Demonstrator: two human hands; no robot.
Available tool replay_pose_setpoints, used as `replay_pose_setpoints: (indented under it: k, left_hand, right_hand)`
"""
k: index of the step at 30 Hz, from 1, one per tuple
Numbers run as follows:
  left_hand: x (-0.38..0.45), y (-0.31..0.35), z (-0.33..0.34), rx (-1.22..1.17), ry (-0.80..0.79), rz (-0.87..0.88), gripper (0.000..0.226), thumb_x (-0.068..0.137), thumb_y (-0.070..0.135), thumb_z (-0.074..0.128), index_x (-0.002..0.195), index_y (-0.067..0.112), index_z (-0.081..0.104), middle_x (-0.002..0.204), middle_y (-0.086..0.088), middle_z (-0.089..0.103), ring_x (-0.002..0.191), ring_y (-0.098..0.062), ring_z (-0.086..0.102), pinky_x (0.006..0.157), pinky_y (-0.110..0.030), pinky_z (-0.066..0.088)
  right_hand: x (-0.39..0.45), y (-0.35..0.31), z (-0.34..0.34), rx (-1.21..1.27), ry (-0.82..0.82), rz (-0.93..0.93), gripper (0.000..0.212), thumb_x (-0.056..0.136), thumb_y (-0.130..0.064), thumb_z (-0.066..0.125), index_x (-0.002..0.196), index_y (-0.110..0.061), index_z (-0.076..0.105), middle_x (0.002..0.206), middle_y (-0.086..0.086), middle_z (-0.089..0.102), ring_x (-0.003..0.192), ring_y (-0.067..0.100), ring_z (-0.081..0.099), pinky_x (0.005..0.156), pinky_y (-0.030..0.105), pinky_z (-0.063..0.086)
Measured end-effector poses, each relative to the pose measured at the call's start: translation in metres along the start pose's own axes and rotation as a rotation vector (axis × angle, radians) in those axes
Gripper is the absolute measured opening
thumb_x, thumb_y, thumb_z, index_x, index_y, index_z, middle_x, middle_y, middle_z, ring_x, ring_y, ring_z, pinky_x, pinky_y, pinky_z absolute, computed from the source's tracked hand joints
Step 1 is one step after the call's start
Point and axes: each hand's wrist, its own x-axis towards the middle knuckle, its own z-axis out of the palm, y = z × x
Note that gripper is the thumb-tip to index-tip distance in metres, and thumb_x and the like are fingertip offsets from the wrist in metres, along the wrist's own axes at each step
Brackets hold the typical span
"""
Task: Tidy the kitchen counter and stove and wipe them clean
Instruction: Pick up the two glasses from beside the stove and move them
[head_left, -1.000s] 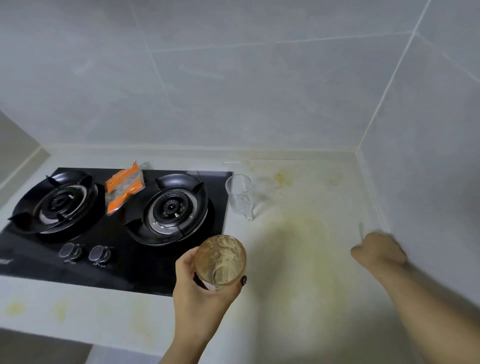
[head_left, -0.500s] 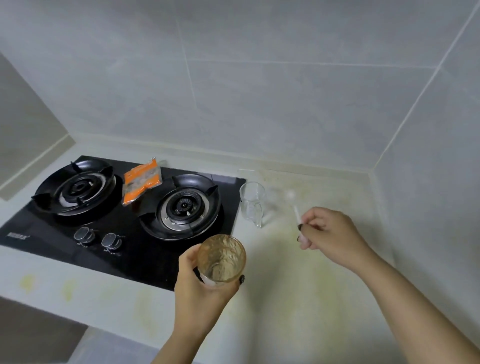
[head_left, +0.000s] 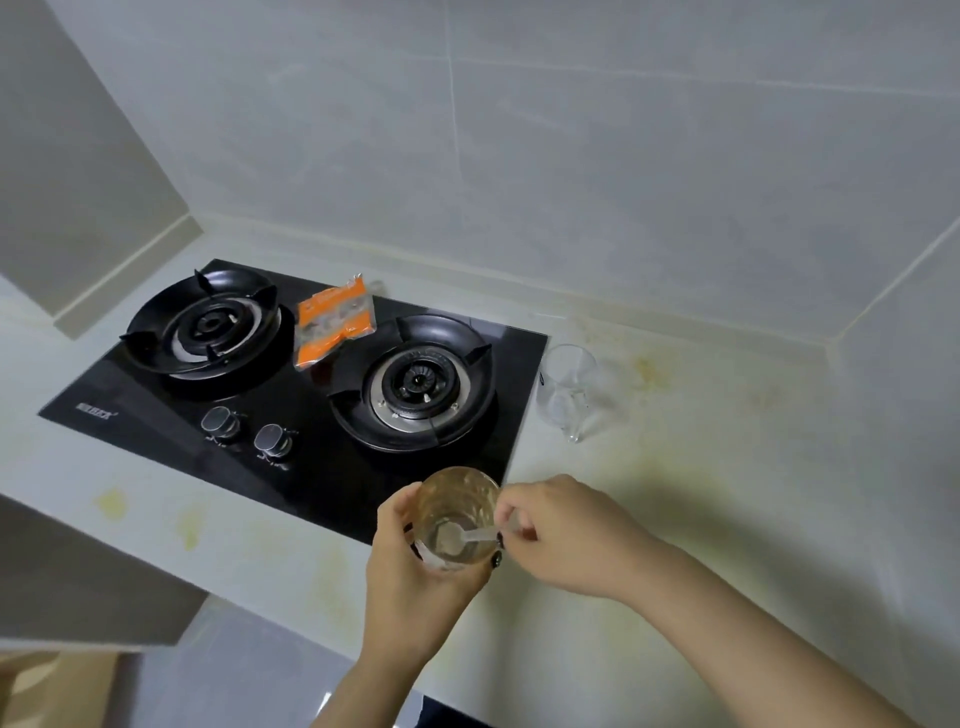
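The counter (head_left: 701, 519) takes up most of the corner, pale and blotched with yellowish stains that spread out past the right hand's knuckles and along the front edge to the left of the left wrist. None of it looks wiped yet, so I judge the job is at the gathering stage.

Set into it, beyond and to the left of both sets of fingers, is the black glass stove (head_left: 322, 457) with 2 burners and 2 knobs. An orange packet (head_left: 335, 325) lies between the burners, well out of reach of either hand, and probably has to come off before any wiping.

The left hand (head_left: 410, 577) has its fingers and thumb curled around a cloudy brownish glass (head_left: 457, 514), holding it up near the stove's front right corner, upright so nothing spills from it.

The right hand (head_left: 566, 535) is just beside that glass, its fingers pinching the handle of a small clear spoon (head_left: 467, 535) whose bowl sits down inside the glass. That looks like dropping loose bits into 1 container so they can be carried off together.

Beyond the right hand's fingers, apart from them, a clear glass (head_left: 569, 387) stands on the counter just right of the stove's edge, untouched and likely next to go.
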Motion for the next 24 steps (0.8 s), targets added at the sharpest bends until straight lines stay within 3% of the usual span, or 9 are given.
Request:
replay_pose_setpoints:
  k: [4, 8, 14, 19, 22, 24]
  left_hand:
    - [0.026, -0.004, -0.012, -0.04, -0.017, -0.016, 0.081, 0.051, 0.015, 0.094, 0.112, 0.039, 0.048, 0.1, 0.02, 0.064, 0.091, 0.002, 0.063, 0.065, -0.012, 0.051]
    - [0.054, -0.005, -0.023, -0.042, -0.022, 0.008, 0.083, 0.048, 0.02, 0.095, 0.115, 0.039, 0.05, 0.107, 0.03, 0.061, 0.1, 0.004, 0.06, 0.082, -0.017, 0.051]
    - [0.11, 0.01, -0.034, -0.087, -0.12, 0.029, 0.084, 0.041, 0.022, 0.097, 0.112, 0.038, 0.056, 0.105, 0.025, 0.066, 0.097, 0.001, 0.064, 0.083, -0.02, 0.049]
    - [0.156, 0.031, -0.031, -0.099, -0.2, 0.107, 0.085, 0.042, 0.02, 0.097, 0.115, 0.037, 0.055, 0.105, 0.027, 0.065, 0.097, 0.004, 0.063, 0.08, -0.015, 0.049]
    - [0.179, 0.041, -0.022, -0.12, -0.222, 0.13, 0.082, 0.045, 0.017, 0.096, 0.113, 0.039, 0.054, 0.105, 0.03, 0.063, 0.096, 0.006, 0.062, 0.076, -0.011, 0.05]
    - [0.188, 0.044, -0.017, -0.117, -0.225, 0.151, 0.082, 0.045, 0.021, 0.096, 0.113, 0.038, 0.054, 0.106, 0.03, 0.062, 0.097, 0.006, 0.062, 0.078, -0.011, 0.049]
  right_hand:
    - [0.028, 0.0, -0.007, 0.096, 0.144, 0.086, 0.015, 0.087, -0.037, 0.058, 0.1, -0.031, 0.062, 0.071, -0.012, 0.062, 0.07, 0.01, 0.058, 0.067, 0.029, 0.049]
    - [0.062, 0.017, -0.033, 0.262, 0.337, 0.23, 0.008, 0.084, -0.023, 0.064, 0.089, -0.03, 0.065, 0.069, -0.006, 0.065, 0.063, 0.011, 0.061, 0.066, 0.028, 0.05]
    - [0.148, 0.067, -0.087, 0.25, 0.587, 0.368, 0.012, 0.081, -0.013, 0.061, 0.081, -0.023, 0.067, 0.069, -0.003, 0.067, 0.07, 0.02, 0.067, 0.067, 0.025, 0.049]
    - [0.225, 0.102, -0.101, 0.081, 0.52, 0.44, 0.01, 0.08, -0.017, 0.06, 0.084, -0.025, 0.062, 0.093, -0.003, 0.067, 0.086, 0.022, 0.064, 0.08, 0.033, 0.054]
    - [0.267, 0.121, -0.099, -0.118, 0.327, 0.506, 0.014, 0.079, -0.012, 0.059, 0.093, -0.012, 0.062, 0.107, 0.008, 0.066, 0.096, 0.028, 0.063, 0.082, 0.036, 0.054]
    - [0.288, 0.128, -0.095, -0.19, 0.144, 0.581, 0.027, 0.079, -0.008, 0.055, 0.104, -0.001, 0.06, 0.103, 0.016, 0.068, 0.088, 0.03, 0.067, 0.074, 0.034, 0.055]
